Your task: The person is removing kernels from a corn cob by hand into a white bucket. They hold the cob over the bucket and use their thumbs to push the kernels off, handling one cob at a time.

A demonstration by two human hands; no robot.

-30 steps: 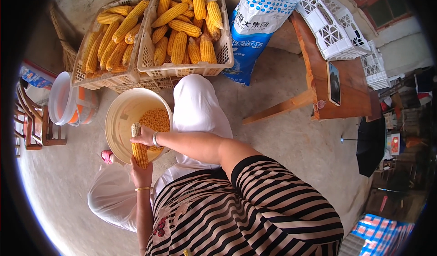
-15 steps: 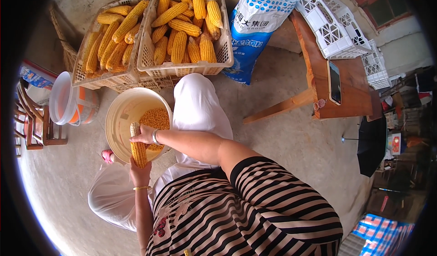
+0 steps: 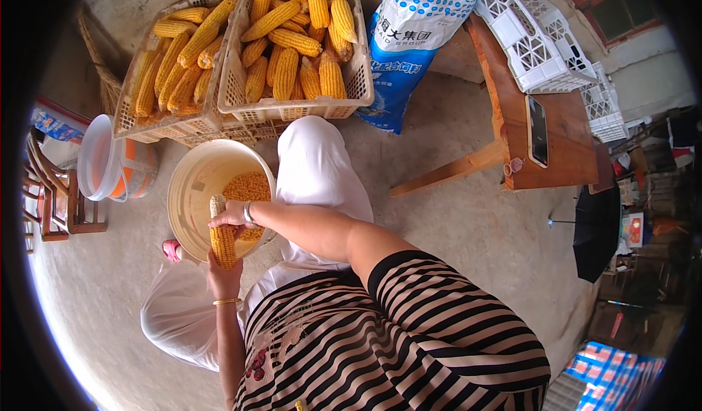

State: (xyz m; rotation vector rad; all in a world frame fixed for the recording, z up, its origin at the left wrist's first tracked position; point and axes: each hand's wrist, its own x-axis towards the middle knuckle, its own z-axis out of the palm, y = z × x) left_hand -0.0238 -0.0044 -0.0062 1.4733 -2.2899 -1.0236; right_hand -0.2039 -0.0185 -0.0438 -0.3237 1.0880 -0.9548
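Over a pale, round bucket [image 3: 189, 181] I hold an upright ear of corn [image 3: 223, 246], yellow on its lower part and whitish, partly stripped, toward its top. My left hand [image 3: 221, 278] is closed around the bottom end. The fingers of my right hand [image 3: 235, 213] press round the upper part, with the wrist wearing a silver bracelet. Loose yellow kernels [image 3: 247, 187] lie in the bottom of the bucket, partly hidden by my right hand and wrist. The bucket stands beside my white-trousered knee.
Two plastic crates [image 3: 358, 89] heaped with corn ears [image 3: 294, 42] stand beyond the bucket. A blue-and-white sack [image 3: 402, 60] is to their right, near a wooden table [image 3: 563, 159] bearing a phone [image 3: 537, 132] and a white crate [image 3: 526, 45]. A clear bucket [image 3: 95, 159] stands at left.
My right hand has shifted very slightly on the upper part of the corn ear. The left hand keeps its hold, and the view has drifted a little.
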